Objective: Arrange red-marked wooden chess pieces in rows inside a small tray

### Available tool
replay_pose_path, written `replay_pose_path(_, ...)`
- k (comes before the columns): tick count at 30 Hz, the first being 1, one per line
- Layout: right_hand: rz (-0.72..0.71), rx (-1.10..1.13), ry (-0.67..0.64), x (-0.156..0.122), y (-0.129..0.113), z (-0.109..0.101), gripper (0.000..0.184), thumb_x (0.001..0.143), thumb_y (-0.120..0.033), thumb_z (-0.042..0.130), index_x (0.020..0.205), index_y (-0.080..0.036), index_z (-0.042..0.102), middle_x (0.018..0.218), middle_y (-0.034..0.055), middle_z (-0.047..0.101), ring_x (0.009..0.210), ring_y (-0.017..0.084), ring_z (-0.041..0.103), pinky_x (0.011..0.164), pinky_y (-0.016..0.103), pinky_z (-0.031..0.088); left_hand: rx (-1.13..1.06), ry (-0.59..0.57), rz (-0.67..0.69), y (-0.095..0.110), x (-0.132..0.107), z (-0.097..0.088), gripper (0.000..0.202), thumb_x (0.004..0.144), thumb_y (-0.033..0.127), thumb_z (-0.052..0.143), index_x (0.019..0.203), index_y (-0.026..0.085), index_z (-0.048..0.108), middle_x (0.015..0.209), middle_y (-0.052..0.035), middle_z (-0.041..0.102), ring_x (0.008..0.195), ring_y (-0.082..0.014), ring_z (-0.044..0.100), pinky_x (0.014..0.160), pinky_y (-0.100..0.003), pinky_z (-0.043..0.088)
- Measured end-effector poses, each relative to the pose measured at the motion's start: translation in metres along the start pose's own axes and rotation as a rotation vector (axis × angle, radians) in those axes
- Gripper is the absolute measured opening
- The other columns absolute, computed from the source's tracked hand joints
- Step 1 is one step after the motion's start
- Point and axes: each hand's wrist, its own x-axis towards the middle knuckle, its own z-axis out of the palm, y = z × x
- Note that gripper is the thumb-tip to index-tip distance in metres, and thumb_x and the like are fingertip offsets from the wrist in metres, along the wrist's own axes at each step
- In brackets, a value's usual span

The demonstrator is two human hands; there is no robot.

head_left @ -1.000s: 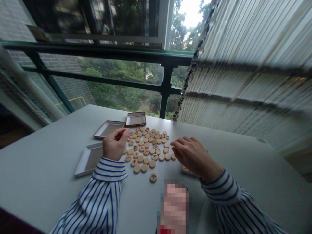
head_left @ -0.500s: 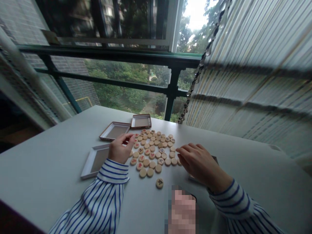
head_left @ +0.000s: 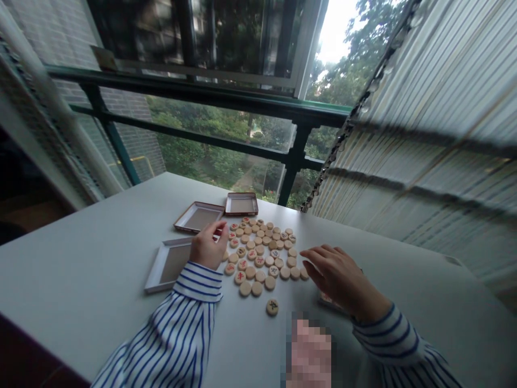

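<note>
Round wooden Chinese chess pieces lie spread in a loose patch on the white table, some with red or black characters and many blank side up. My left hand hovers at the patch's left edge, fingers loosely bent and a gap between them and the thumb; I see nothing held. At the right edge is my right hand, palm down, its fingers stretched toward the outer pieces and holding nothing visible. One piece with a black character lies apart, nearer to me.
Three shallow open boxes or lids stand on the left: a white one partly behind my left hand, and two brown-rimmed ones. A flat box is mostly hidden under my right hand. A blurred patch covers the near edge.
The whole view has shifted slightly, so the table's contents appear farther right. Both hands stay at the edges of the patch, and the pieces show no clear rearrangement.
</note>
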Motion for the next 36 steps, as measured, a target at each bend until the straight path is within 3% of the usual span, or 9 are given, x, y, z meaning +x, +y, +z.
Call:
replay_pose_path(8, 0.062, 0.108, 0.111, 0.005, 0.023, -0.012, 0.023, 0.085, -0.023, 0.044, 0.100, -0.018, 0.060, 0.091, 0.0062, 0.065, 0.082, 0.017, 0.058, 0.073, 0.030, 0.044, 0.047, -0.084, 0.047, -0.002, -0.006, 0.011, 0.026, 0.076, 0.027, 0.048, 0.097, 0.015, 0.059, 0.083, -0.0055, 0.065, 0.066, -0.0148, 0.061, 0.059, -0.025, 0.048)
replay_pose_path(14, 0.053, 0.171, 0.162, 0.024, 0.022, -0.015, 0.021, 0.083, -0.023, 0.045, 0.096, -0.018, 0.061, 0.088, 0.0059, 0.066, 0.081, 0.016, 0.059, 0.073, 0.029, 0.045, 0.144, -0.193, 0.152, 0.000, -0.014, 0.017, 0.031, 0.075, 0.024, 0.048, 0.104, 0.015, 0.056, 0.093, -0.0077, 0.064, 0.080, -0.0186, 0.061, 0.074, -0.029, 0.048)
replay_pose_path(19, 0.046, 0.192, 0.157, 0.044, 0.018, -0.011, 0.022, 0.081, -0.022, 0.048, 0.098, -0.018, 0.061, 0.088, 0.0053, 0.066, 0.078, 0.015, 0.059, 0.070, 0.027, 0.045, 0.212, -0.255, 0.190, 0.003, -0.020, 0.021, 0.033, 0.075, 0.024, 0.049, 0.105, 0.014, 0.055, 0.097, -0.0090, 0.063, 0.084, -0.0210, 0.059, 0.077, -0.033, 0.047)
replay_pose_path(25, -0.015, 0.171, 0.015, 0.070, 0.007, 0.008, 0.021, 0.080, -0.022, 0.050, 0.097, -0.018, 0.062, 0.087, 0.0053, 0.066, 0.078, 0.015, 0.058, 0.069, 0.026, 0.043, 0.206, -0.293, 0.249, 0.003, -0.024, 0.026, 0.032, 0.076, 0.024, 0.050, 0.106, 0.016, 0.054, 0.103, -0.0091, 0.061, 0.091, -0.0214, 0.057, 0.081, -0.034, 0.046)
replay_pose_path(28, -0.056, 0.165, -0.043, 0.078, 0.002, 0.022, 0.023, 0.079, -0.020, 0.051, 0.100, -0.019, 0.060, 0.094, 0.0060, 0.065, 0.087, 0.017, 0.057, 0.074, 0.027, 0.042, 0.194, -0.279, 0.258, 0.004, -0.025, 0.025, 0.031, 0.075, 0.024, 0.051, 0.105, 0.016, 0.055, 0.102, -0.0096, 0.062, 0.092, -0.0221, 0.058, 0.081, -0.034, 0.046)
replay_pose_path(36, -0.101, 0.185, -0.117, 0.081, -0.003, 0.042, 0.021, 0.079, -0.018, 0.051, 0.099, -0.019, 0.060, 0.097, 0.0064, 0.063, 0.093, 0.016, 0.053, 0.078, 0.027, 0.038, 0.192, -0.259, 0.217, 0.012, -0.026, 0.022, 0.031, 0.073, 0.021, 0.053, 0.104, 0.015, 0.056, 0.104, -0.0103, 0.062, 0.094, -0.0228, 0.057, 0.083, -0.035, 0.046)
